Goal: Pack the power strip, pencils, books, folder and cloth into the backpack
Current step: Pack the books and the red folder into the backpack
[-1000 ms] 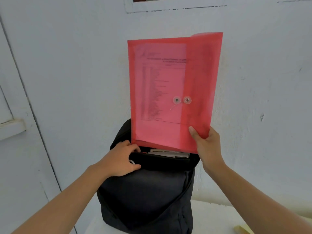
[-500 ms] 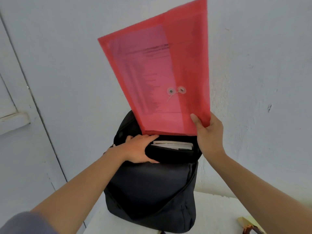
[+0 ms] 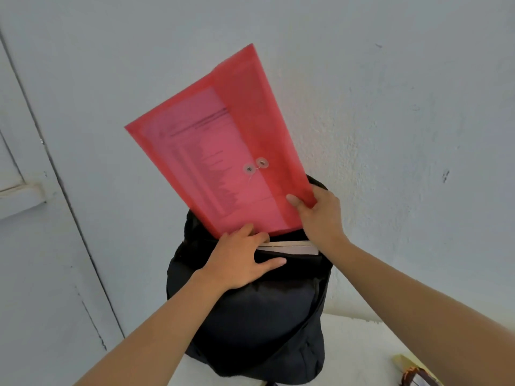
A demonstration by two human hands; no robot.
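Your right hand (image 3: 320, 215) pinches the lower right corner of the red translucent folder (image 3: 223, 151). The thumb lies flat on the front face and the other fingers are hidden behind the sheet. The forearm comes in from the lower right and the wrist is bent up toward the corner it holds. The folder is a string-tie envelope with two round fasteners (image 3: 255, 166) near its middle and a printed page visible through the plastic. It stands tilted, its top leaning to the left. Its lower edge sits at the mouth of the black backpack (image 3: 250, 324), and most of its length is above the opening. Your left hand (image 3: 239, 257) grips the front lip of that opening. Its fingers curl over the rim toward the folder's lower edge, and the thumb is stretched out along the dark fabric outside. The left forearm rises from the lower left. Inside the mouth, just in front of the folder, the pale top edges of books (image 3: 292, 247) show. The backpack stands upright on a white table (image 3: 362, 344) against a pale wall (image 3: 390, 107), with a painted door (image 3: 41, 246) to the left. A small, partly cropped object (image 3: 412, 374) lies on the table at the lower right and cannot be identified.
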